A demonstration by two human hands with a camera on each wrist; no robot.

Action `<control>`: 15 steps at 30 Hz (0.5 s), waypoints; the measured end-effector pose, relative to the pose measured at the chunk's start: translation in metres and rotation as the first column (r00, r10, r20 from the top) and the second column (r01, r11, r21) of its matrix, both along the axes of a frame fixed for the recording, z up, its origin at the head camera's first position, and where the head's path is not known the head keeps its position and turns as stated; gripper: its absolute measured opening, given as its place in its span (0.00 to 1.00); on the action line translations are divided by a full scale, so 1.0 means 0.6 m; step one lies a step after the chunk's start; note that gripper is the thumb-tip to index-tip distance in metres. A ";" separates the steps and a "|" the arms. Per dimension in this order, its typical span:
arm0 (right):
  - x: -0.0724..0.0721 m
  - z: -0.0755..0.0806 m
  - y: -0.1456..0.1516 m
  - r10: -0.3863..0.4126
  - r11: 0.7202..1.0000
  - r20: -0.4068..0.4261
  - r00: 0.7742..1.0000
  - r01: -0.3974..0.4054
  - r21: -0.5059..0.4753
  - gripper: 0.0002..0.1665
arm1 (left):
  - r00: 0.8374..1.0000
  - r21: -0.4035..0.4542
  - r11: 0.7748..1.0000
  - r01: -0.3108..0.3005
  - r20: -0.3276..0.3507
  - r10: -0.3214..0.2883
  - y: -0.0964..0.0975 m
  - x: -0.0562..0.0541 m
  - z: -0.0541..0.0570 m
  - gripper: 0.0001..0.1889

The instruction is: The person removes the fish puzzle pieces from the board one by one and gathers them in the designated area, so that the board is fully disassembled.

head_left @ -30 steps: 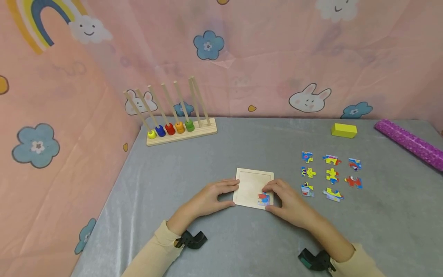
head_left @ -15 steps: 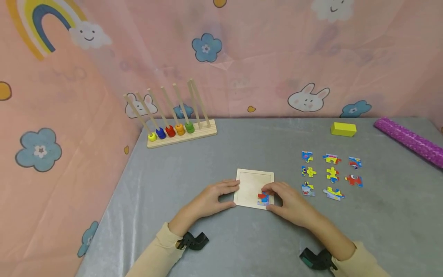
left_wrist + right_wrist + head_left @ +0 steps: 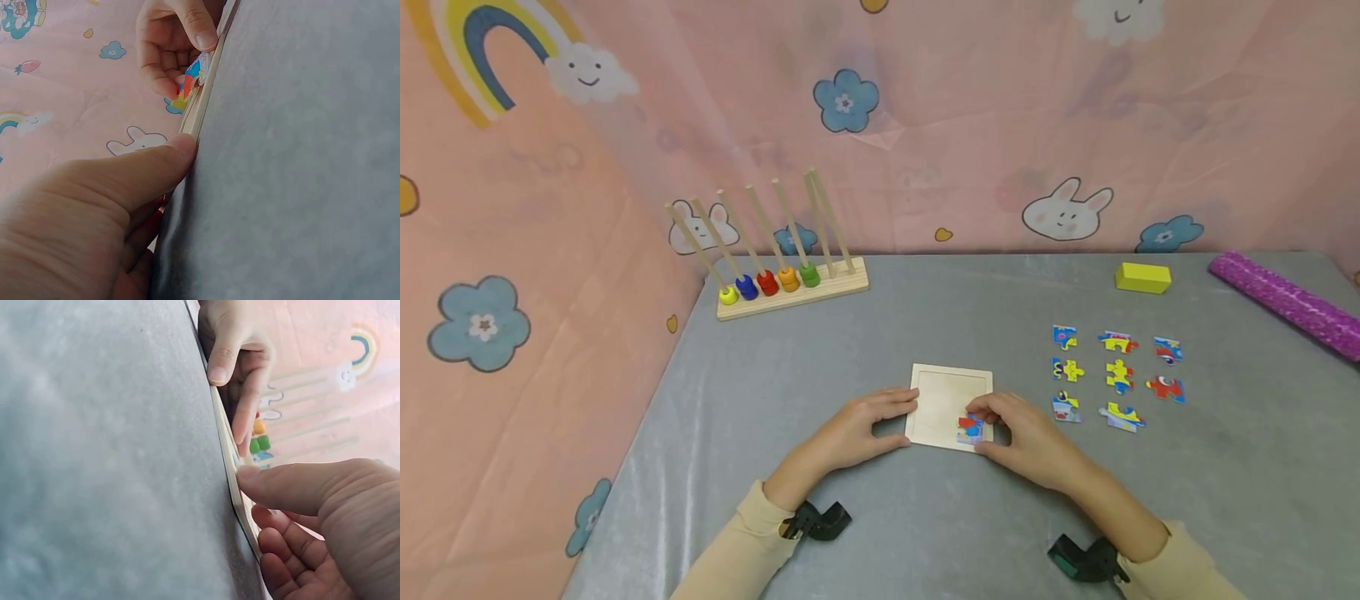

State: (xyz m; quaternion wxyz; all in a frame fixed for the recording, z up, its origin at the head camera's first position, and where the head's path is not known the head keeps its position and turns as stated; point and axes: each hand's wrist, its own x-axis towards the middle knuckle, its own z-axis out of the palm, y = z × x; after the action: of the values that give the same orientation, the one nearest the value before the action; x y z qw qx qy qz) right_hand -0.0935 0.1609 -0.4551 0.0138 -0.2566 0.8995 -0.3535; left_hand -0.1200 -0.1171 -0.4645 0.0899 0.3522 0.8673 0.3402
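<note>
A square wooden puzzle tray (image 3: pixel 936 406) lies on the grey table in front of me. My left hand (image 3: pixel 868 427) rests at its left edge, fingers fairly straight on the rim; the thumb (image 3: pixel 178 150) touches the near corner. At the lower right of the tray is a red and blue puzzle piece (image 3: pixel 970 429). My right hand (image 3: pixel 1026 442) holds this piece, curled fingertips at its upper side and thumb (image 3: pixel 256 478) by the near rim. Part of the piece is hidden by the fingers.
Several loose puzzle pieces (image 3: pixel 1119 377) lie in rows to the right. A yellow block (image 3: pixel 1142 278) and a purple glittery roll (image 3: pixel 1285 304) are at the back right. A wooden peg stand (image 3: pixel 842 283) with coloured beads stands at the back left, before a pink patterned cloth (image 3: pixel 925 125).
Both hands stay at the tray, and the piece stays in its lower right corner. The right fingertips shift only very slightly; the head view sways a little.
</note>
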 end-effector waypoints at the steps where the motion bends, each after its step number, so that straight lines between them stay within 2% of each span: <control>1: 0.000 0.000 0.000 -0.001 1.000 0.002 1.000 0.001 -0.004 0.22 | 1.000 -0.002 1.000 -0.001 0.002 0.001 0.000 0.000 0.000 0.28; 9: 0.002 0.009 0.020 -0.006 0.999 0.048 0.999 0.008 -0.039 0.22 | 1.000 -0.013 1.000 0.001 0.008 -0.001 0.000 0.000 0.002 0.28; 15: 0.011 0.017 0.069 -0.048 0.998 -0.018 0.999 0.047 -0.043 0.23 | 1.000 -0.001 1.000 0.005 0.000 -0.005 -0.001 0.000 -0.002 0.28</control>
State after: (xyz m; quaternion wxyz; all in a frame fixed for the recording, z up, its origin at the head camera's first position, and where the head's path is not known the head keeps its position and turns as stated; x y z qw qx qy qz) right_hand -0.0872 0.2024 -0.4447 -0.0085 -0.2385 0.8978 -0.3702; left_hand -0.1200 -0.1177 -0.4660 0.0911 0.3543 0.8666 0.3395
